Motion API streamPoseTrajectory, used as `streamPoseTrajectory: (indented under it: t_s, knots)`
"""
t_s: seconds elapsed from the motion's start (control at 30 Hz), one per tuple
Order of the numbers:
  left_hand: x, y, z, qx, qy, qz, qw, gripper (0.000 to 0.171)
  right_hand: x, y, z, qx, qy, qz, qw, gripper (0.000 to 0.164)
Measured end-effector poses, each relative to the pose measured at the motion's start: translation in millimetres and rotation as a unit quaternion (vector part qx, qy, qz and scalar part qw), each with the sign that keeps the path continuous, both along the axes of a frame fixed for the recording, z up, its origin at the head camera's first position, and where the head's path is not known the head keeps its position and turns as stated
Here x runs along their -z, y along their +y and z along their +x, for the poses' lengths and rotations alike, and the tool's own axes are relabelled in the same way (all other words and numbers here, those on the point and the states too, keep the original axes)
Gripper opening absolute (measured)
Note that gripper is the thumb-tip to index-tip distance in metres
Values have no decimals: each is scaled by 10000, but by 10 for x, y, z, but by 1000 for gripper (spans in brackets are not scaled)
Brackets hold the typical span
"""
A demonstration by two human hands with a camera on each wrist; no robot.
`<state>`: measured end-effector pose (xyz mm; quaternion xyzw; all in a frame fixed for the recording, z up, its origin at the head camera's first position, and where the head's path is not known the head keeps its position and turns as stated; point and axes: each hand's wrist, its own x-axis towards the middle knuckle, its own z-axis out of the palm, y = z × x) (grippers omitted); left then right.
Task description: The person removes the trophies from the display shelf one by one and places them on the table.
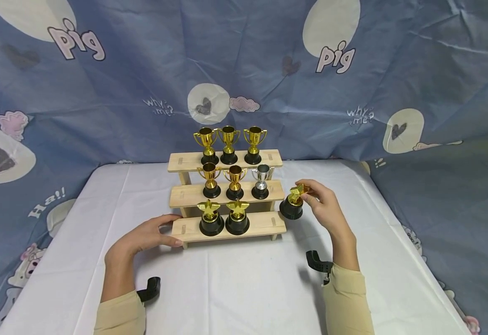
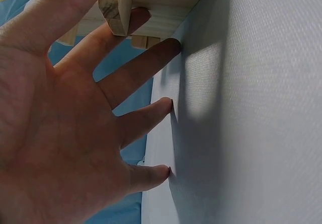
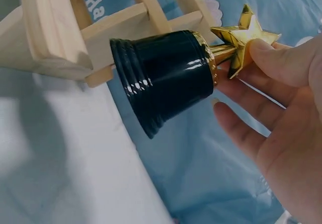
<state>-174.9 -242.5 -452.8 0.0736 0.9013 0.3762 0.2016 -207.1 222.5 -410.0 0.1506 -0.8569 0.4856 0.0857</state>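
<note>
Right forearm [image 1: 346, 288] extended, hand [image 1: 325, 207] pinches star trophy [image 1: 292, 207].

The head view looks forward and down across the worktop [image 1: 244, 288]; the wrist views face the left hand [image 2: 70, 113] and right hand [image 3: 294, 128] close up. All three share the wooden stand [image 1: 247, 193].

Gold star trophy [image 1: 292, 207], glossy black base, tilted, star pinched in right hand [image 1: 329, 211]. Three-tier wooden stand [image 1: 265, 223] upright, end against left hand [image 1: 148, 234].
</note>
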Motion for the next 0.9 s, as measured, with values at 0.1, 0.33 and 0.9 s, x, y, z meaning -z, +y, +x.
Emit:
streamPoseTrajectory:
  t_s: [0.1, 0.33, 0.9]
  knots:
    - [-10, -2, 1, -3, -14, 15, 10000, 83, 40, 6, -24, 94, 104, -141, 9998, 33]
    - [-5, -11, 1, 10, 3, 2, 10000, 84, 101, -8, -130, 531, 437, -252, 9973, 33]
    - [18, -14, -2, 29, 30, 26, 10000, 84, 217, -38, -324, 1307, 577, -213, 9895, 33]
